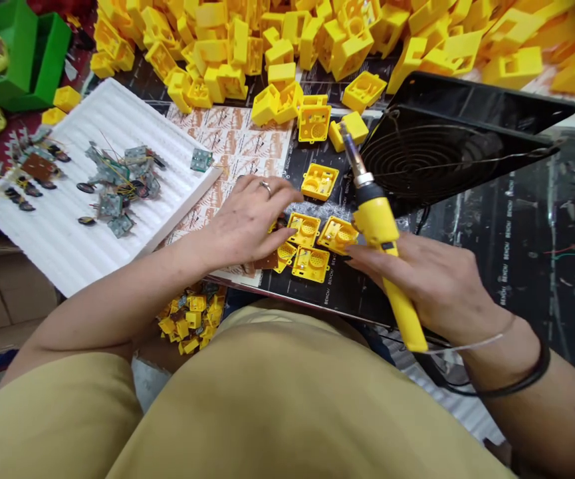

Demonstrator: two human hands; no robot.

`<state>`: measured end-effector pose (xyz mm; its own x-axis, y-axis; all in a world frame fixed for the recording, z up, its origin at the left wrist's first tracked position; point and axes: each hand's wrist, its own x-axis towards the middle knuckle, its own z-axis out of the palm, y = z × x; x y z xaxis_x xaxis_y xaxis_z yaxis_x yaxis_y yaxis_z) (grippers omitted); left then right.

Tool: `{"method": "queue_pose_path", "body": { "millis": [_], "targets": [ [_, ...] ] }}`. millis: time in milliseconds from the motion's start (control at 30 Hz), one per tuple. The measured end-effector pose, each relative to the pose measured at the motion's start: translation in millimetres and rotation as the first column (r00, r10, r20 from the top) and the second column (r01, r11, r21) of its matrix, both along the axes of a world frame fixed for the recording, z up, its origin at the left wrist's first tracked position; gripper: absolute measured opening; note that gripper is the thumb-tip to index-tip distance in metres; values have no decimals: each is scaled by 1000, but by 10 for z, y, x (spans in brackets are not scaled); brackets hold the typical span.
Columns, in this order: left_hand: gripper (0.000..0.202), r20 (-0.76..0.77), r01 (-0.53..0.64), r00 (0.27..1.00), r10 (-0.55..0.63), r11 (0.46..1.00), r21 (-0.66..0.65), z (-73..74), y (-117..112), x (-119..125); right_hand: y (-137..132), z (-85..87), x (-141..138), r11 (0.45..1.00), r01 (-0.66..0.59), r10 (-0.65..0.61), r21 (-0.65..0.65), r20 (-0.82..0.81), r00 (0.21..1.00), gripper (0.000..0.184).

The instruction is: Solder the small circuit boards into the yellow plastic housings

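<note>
My right hand [431, 276] is wrapped round a yellow soldering iron [377, 216], its metal tip pointing up and away from me. The thumb of that hand reaches beside a small open yellow plastic housing [338, 234]. With fingers and thumb apart, my left hand [254, 213] hovers low over the housings, its thumb at the edge of another yellow housing [304, 229]. Nothing shows in its grasp, though the underside is hidden. A further housing [311, 264] lies nearer to me, and one more housing [320, 181] sits beyond. A brown board [266, 261] peeks out under my left hand.
A black fan [417, 153] stands behind the iron. At left, a white foam sheet [162, 199] carries circuit boards [117, 176] with wires and small round parts. Many yellow housings [217, 40] are heaped at the back. Green bins [12, 53] stand far left.
</note>
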<state>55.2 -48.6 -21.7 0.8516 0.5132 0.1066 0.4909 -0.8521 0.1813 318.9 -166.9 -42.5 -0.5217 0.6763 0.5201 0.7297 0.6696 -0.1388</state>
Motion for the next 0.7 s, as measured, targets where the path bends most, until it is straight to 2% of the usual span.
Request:
{"method": "queue_pose_path", "body": {
  "millis": [67,167,333,433,500,567,633,700],
  "targets": [
    [46,60,26,998,-23,999,-47,48,-7,-63,89,-54,22,1000,-21,21,-19,-20,1000,23],
    [44,84,124,989,-119,991,-55,0,-51,-101,170,-118,34,995,-31,22,-98,-91,996,28],
    [48,-44,309,950,-309,951,6,-172,-285,12,280,-215,-70,984,-60,37,-166,-137,990,34],
    [43,-110,307,945,-307,952,-14,-72,-368,26,333,-232,-156,981,-71,44,-178,-151,988,35],
    [43,-74,249,965,-251,968,-33,66,-273,-35,341,-210,-200,979,-81,53,-189,-150,987,39],
    [40,-42,91,995,-91,996,-6,177,-21,-151,323,-170,-225,980,-77,48,-185,-158,986,44],
    [34,-76,-145,986,151,986,76,201,340,-305,284,-128,-231,988,-40,11,-152,-185,983,50],
    [26,-148,-233,959,240,970,62,135,701,-466,241,-95,-221,995,20,-42,-101,-221,974,54]
  ]
}}
